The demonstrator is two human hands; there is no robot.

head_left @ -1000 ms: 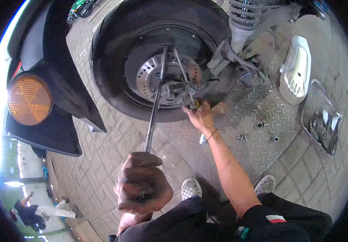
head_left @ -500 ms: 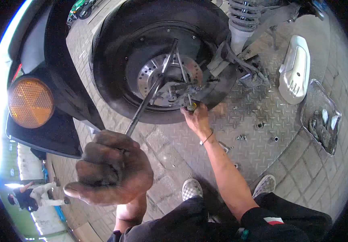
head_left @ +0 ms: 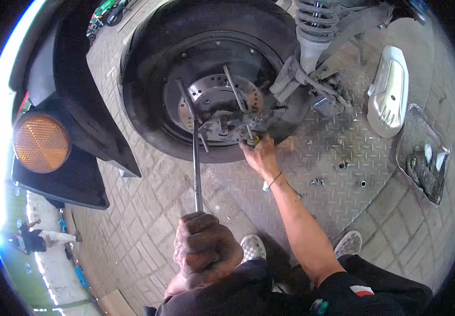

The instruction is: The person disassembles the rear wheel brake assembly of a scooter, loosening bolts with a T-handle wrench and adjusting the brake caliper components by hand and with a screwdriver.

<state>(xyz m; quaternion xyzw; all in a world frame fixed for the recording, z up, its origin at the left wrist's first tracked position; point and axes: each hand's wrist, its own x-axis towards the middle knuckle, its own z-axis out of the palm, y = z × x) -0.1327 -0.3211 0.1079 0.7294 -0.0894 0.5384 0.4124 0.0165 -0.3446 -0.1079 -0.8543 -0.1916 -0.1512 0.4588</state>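
My left hand, dark with grime, is a closed fist around the lower end of a T-handle wrench. The wrench's crossbar points up and away, in front of the wheel. My right hand is closed at the bottom of the brake caliper, its fingers on a dark, yellow-marked piece. A thin metal rod runs in line with that piece across the brake disc; whether they join is hidden. The black wheel stands beyond both hands.
A coil-spring shock absorber hangs right of the wheel. Loose bolts lie on the metal floor plate. A silver cover and a tray holding gloves lie farther right. Black bodywork with an orange reflector juts in at left.
My left hand has moved right and down toward my body, and the wrench's crossbar has turned to a different angle. My right hand stays at the caliper.
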